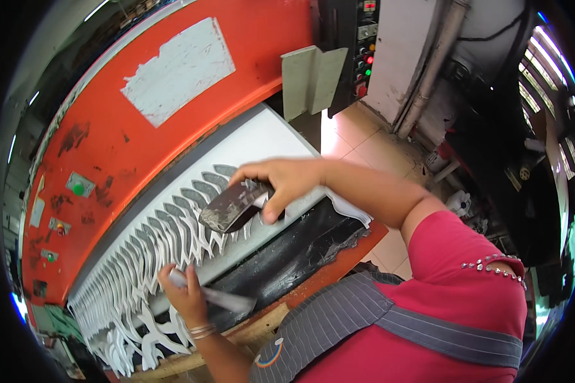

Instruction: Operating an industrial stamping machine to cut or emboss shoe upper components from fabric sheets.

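My right hand (pixel 281 182) grips a dark, worn metal cutting die (pixel 233 207), thumb on one side and fingers on the other. It holds the die over a thick white sheet (pixel 278 131) on the press bed. Lower left, my left hand (pixel 184 295) has its fingers closed round a pale, long piece (pixel 227 300), smeared by motion; its kind is unclear. Rows of curved, pointed cut-outs (pixel 153 233) run along the sheet, leaving thin white strips between them. Beside my left hand, wavy white offcuts (pixel 150 341) hang over the near edge.
An orange-red press beam (pixel 255 38) with buttons spans the far side. A control box (pixel 358 57) with lit lamps stands beyond the bed's right end, next to a bent grey plate (pixel 310 83). A black strip (pixel 287 262) lies along the near edge. Tiled floor (pixel 364 143) shows at right.
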`<state>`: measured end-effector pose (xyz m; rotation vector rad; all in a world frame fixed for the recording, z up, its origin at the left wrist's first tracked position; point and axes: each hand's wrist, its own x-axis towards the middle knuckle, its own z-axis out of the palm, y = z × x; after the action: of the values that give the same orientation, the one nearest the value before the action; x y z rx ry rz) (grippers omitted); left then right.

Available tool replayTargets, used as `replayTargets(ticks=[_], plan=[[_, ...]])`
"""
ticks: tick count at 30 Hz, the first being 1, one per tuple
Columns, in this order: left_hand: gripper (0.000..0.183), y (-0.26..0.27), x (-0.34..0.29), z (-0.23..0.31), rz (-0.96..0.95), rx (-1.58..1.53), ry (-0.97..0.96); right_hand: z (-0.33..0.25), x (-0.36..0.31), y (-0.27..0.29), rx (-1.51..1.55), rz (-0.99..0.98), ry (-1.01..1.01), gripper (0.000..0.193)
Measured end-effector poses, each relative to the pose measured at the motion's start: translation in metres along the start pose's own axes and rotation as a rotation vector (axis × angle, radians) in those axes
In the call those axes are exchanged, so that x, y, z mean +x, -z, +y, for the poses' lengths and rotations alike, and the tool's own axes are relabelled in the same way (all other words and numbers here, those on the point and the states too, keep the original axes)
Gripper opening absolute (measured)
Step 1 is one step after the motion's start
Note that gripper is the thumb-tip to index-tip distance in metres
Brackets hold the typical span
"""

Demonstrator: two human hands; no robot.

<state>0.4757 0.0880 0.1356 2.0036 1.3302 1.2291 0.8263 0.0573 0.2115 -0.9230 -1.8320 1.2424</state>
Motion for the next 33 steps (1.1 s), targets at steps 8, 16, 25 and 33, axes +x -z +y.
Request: replayTargets(ticks=[8, 16, 25, 33], plan=[[0.069, -0.109, 0.035, 0.014, -0.494, 0.229, -0.263, 0.087, 0.035, 0.054, -1.127, -0.270, 0.277, 0.039], [0.068, -0.179, 0.017, 0.015, -0.478, 0.373, -0.176, 0.149, -0.010, 0.013, -0.546, 0.374, -0.206, 0.027], [0.049, -0.181, 0.006, 0.019, -0.341, 0.258, -0.297, 0.147, -0.023, 0.020, -0.549, 0.310, -0.167, 0.027], [0.048, -0.178, 0.005, 0.017, -0.332, 0.238, -0.368, 0.148, -0.028, 0.018, -0.603, 0.301, -0.147, 0.026]])
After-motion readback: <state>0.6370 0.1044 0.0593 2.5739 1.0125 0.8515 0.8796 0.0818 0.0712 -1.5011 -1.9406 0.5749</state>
